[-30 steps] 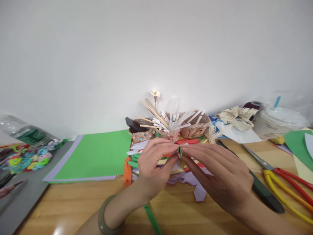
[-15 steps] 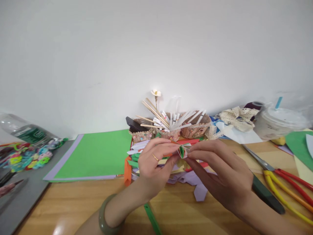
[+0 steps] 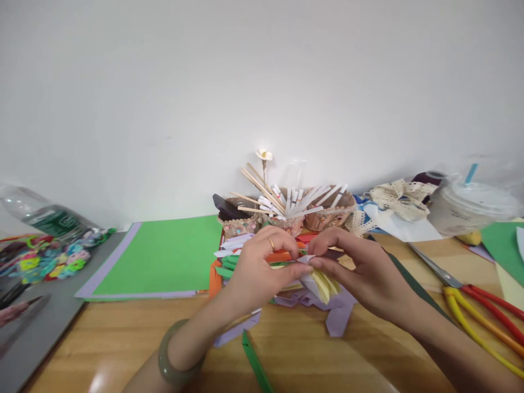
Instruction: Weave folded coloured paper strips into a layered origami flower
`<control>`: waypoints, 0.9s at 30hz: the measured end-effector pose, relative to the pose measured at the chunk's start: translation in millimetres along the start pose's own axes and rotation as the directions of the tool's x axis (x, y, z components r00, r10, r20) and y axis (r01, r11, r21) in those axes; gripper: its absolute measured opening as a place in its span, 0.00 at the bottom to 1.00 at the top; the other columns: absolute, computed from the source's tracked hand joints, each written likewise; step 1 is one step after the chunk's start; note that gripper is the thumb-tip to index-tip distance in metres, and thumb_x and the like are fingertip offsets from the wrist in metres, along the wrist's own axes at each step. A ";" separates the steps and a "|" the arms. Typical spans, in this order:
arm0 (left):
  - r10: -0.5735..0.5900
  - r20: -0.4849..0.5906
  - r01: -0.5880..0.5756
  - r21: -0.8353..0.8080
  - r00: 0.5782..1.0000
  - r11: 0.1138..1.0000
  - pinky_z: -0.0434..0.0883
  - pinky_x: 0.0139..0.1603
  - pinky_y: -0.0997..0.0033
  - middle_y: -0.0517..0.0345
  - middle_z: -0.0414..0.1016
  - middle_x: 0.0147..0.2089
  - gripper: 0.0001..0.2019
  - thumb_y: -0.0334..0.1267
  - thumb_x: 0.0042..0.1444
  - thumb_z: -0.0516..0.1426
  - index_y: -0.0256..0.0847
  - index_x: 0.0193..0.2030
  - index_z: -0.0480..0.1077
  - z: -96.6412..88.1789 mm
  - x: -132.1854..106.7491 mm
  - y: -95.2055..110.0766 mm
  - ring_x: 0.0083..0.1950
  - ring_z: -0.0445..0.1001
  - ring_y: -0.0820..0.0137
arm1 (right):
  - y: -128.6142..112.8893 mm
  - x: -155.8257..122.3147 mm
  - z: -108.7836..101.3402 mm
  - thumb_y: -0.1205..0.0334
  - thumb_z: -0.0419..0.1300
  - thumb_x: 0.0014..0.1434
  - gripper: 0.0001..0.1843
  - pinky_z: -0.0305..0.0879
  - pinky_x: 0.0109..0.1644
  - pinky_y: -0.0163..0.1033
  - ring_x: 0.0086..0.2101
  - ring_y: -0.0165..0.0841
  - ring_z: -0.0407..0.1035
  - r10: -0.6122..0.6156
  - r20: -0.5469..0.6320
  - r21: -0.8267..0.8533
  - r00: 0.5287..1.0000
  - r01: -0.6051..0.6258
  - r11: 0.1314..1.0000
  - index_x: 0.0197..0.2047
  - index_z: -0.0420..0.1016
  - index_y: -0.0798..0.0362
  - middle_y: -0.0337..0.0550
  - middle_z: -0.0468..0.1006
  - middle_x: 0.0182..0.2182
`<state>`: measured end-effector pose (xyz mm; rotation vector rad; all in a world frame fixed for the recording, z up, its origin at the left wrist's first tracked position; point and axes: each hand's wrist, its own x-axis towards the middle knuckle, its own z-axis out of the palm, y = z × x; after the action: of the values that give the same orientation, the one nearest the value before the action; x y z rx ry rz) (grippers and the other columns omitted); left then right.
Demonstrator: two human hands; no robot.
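Note:
My left hand (image 3: 262, 262), with a ring and a green bangle, pinches a folded paper piece (image 3: 321, 284) with thumb and fingers. From the other side, thumb and bent fingers of my right hand (image 3: 360, 267) press on the same piece, which is held above the table. Pale lilac outside, it shows yellow pleats pointing down and toward me. Behind and below it lie lilac folded strips (image 3: 339, 316) and green strips (image 3: 227, 267). Nearer me, a green strip (image 3: 256, 360) and a lilac strip (image 3: 237, 330) rest on the wood. The fingertips partly cover the top of the paper.
Baskets (image 3: 329, 217) of sticks and pens stand against the wall. Green sheets (image 3: 164, 256) lie left, beside a grey board (image 3: 53, 316) with colourful bits and a bottle (image 3: 53, 218). Scissors (image 3: 454, 284), lace (image 3: 403, 196) and a lidded cup (image 3: 466, 204) are at right.
The held paper has turned: its green folded end faced me before, and now yellow pleats show below. My fingers have shifted their pinch. A lilac strip now shows by my left forearm.

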<state>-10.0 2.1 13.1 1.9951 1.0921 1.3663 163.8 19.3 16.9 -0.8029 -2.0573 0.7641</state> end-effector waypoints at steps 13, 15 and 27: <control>-0.542 0.377 0.659 -0.394 0.751 0.640 0.65 0.27 0.78 0.62 0.72 0.24 0.13 0.39 0.38 0.66 0.34 0.25 0.69 -6.3 0.5 -10.0 0.25 0.68 0.79 | -4.3 5.9 -6.0 0.56 0.64 0.48 0.13 0.56 0.26 0.31 0.24 0.24 0.61 0.415 0.417 0.426 0.809 -0.577 0.697 0.28 0.67 0.55 0.35 0.68 0.23; -0.541 0.399 0.671 -0.390 0.740 0.631 0.66 0.27 0.78 0.61 0.72 0.25 0.13 0.39 0.37 0.66 0.34 0.25 0.69 -7.8 1.0 -10.1 0.25 0.68 0.79 | -5.4 5.7 -6.6 0.55 0.64 0.47 0.13 0.55 0.25 0.30 0.24 0.24 0.61 0.443 0.402 0.417 0.801 -0.591 0.690 0.28 0.68 0.55 0.35 0.68 0.23; -0.493 0.417 0.646 -0.502 0.763 0.575 0.70 0.29 0.77 0.61 0.73 0.27 0.11 0.32 0.39 0.65 0.35 0.30 0.68 -8.8 2.5 -3.7 0.27 0.71 0.78 | -8.8 2.1 -2.2 0.60 0.60 0.52 0.07 0.58 0.24 0.30 0.23 0.25 0.62 0.387 0.292 0.406 0.875 -0.480 0.777 0.28 0.68 0.55 0.35 0.67 0.22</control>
<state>-18.9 5.8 15.0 1.1120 0.8952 0.9215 162.1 15.9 25.5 -0.9591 -1.7344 1.5908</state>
